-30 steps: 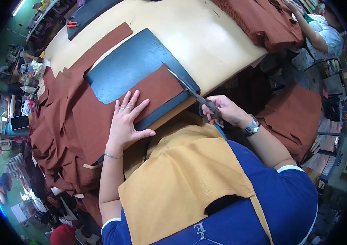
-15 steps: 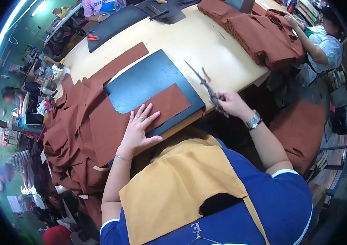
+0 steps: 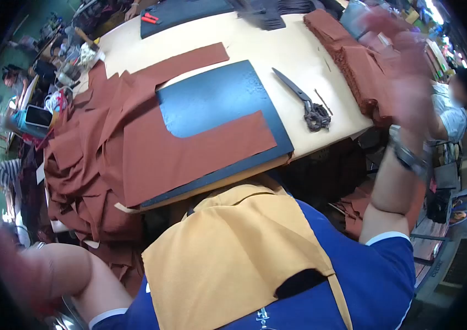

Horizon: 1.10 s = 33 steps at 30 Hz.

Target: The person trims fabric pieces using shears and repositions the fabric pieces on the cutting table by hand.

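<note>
Both my hands are raised off the table and smeared by motion. My right hand (image 3: 407,77) is up at the right, in front of the folded stack of brown cloth (image 3: 349,60); its fingers are a blur. At the far left edge is my left hand (image 3: 2,253), out beside the table, its fingers not readable. A pair of large dark scissors (image 3: 317,116) lies on the tabletop, apart from both hands. To its left, an L-shaped piece of brown cloth (image 3: 189,157) lies flat over a dark blue-black mat (image 3: 217,91).
Crumpled brown cloth (image 3: 85,159) hangs over the table's left side. Red-handled pliers (image 3: 150,18) rest on a dark panel (image 3: 189,16) at the back. A person (image 3: 456,107) is at the right of the cream tabletop (image 3: 272,47). More brown cloth sits below at right.
My right hand has let go of the scissors, now lying on the table, and risen to the right. My left hand has left the brown cloth and swung out left. The view has shifted.
</note>
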Each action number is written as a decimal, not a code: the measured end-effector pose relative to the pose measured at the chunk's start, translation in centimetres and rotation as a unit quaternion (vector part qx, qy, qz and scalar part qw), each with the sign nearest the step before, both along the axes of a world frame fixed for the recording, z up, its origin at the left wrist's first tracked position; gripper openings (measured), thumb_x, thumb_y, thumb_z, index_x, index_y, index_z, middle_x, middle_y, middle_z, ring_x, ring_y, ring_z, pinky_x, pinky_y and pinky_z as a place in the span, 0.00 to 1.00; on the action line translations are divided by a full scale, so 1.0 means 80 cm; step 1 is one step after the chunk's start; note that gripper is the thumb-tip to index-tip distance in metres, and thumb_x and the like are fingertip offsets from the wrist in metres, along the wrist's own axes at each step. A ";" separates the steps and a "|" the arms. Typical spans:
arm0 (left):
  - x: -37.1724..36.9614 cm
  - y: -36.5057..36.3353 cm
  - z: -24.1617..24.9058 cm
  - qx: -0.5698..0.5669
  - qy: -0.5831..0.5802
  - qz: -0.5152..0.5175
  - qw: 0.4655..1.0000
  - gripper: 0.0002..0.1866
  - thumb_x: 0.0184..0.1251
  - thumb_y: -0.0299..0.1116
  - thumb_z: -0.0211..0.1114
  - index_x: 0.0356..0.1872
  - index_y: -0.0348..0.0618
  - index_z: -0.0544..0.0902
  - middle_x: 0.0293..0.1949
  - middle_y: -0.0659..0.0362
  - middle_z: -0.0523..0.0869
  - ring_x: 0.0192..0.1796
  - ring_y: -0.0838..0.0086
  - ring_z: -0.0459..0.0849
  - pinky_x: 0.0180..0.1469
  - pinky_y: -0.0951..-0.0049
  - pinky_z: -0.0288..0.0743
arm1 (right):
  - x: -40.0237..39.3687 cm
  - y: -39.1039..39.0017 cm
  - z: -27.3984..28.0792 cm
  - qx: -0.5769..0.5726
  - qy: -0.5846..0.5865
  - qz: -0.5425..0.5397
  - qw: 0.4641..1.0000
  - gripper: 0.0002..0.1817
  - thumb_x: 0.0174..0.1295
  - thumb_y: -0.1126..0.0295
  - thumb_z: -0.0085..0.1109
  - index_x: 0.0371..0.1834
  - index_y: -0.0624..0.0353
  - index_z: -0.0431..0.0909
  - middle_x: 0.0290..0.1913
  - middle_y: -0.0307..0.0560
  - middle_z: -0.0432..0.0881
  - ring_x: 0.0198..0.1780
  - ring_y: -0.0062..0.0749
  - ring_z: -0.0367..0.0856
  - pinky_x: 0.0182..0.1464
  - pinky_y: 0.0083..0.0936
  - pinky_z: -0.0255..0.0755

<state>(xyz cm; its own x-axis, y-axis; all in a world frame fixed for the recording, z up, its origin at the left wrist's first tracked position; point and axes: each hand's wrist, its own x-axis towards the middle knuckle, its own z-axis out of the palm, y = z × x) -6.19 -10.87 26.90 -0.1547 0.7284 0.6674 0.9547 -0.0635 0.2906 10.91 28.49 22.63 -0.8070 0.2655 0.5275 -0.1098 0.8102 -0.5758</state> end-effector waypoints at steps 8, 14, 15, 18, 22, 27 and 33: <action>0.019 0.015 0.012 -0.065 0.119 -0.056 0.989 0.32 0.71 0.50 0.54 0.69 0.40 0.66 0.72 0.47 0.62 0.76 0.59 0.56 0.74 0.57 0.45 | 0.028 -0.165 0.108 0.421 -0.055 0.308 0.851 0.13 0.65 0.68 0.58 0.47 0.64 0.81 0.46 0.45 0.83 0.50 0.32 0.80 0.55 0.30 0.73; 0.019 0.024 0.011 -0.074 0.133 -0.066 0.986 0.32 0.71 0.51 0.53 0.70 0.41 0.65 0.73 0.47 0.59 0.76 0.58 0.54 0.74 0.55 0.44 | 0.026 -0.180 0.103 0.454 -0.090 0.329 0.823 0.14 0.66 0.67 0.56 0.49 0.65 0.80 0.47 0.45 0.82 0.51 0.32 0.79 0.56 0.30 0.72; 0.017 0.025 0.011 -0.074 0.134 -0.067 0.986 0.33 0.71 0.51 0.52 0.70 0.41 0.65 0.73 0.47 0.59 0.76 0.58 0.54 0.74 0.54 0.43 | 0.026 -0.181 0.103 0.457 -0.092 0.329 0.821 0.14 0.66 0.67 0.56 0.49 0.65 0.80 0.47 0.45 0.82 0.51 0.32 0.79 0.57 0.30 0.72; 0.013 0.028 0.009 -0.076 0.137 -0.068 0.985 0.33 0.72 0.52 0.52 0.70 0.42 0.64 0.73 0.46 0.58 0.76 0.57 0.53 0.74 0.53 0.43 | 0.026 -0.180 0.103 0.457 -0.093 0.329 0.821 0.15 0.67 0.66 0.55 0.50 0.65 0.79 0.48 0.45 0.82 0.52 0.32 0.79 0.57 0.30 0.72; 0.010 0.033 0.009 -0.072 0.139 -0.070 0.985 0.33 0.72 0.53 0.51 0.71 0.43 0.63 0.74 0.46 0.57 0.77 0.56 0.51 0.73 0.51 0.41 | 0.025 -0.176 0.104 0.458 -0.099 0.324 0.822 0.15 0.68 0.65 0.54 0.51 0.65 0.78 0.49 0.46 0.81 0.52 0.32 0.78 0.58 0.30 0.71; 0.011 0.041 0.003 -0.063 0.153 -0.068 0.984 0.34 0.72 0.54 0.50 0.72 0.44 0.61 0.74 0.45 0.55 0.77 0.55 0.49 0.73 0.49 0.40 | 0.025 -0.165 0.100 0.467 -0.102 0.323 0.817 0.16 0.69 0.64 0.53 0.52 0.65 0.77 0.50 0.46 0.80 0.53 0.32 0.78 0.59 0.30 0.70; 0.016 0.048 -0.002 -0.049 0.149 -0.061 0.986 0.35 0.72 0.55 0.49 0.73 0.45 0.60 0.75 0.44 0.53 0.77 0.54 0.47 0.73 0.46 0.38 | 0.026 -0.164 0.096 0.471 -0.111 0.331 0.810 0.17 0.70 0.63 0.51 0.53 0.66 0.76 0.52 0.47 0.80 0.54 0.32 0.77 0.60 0.30 0.69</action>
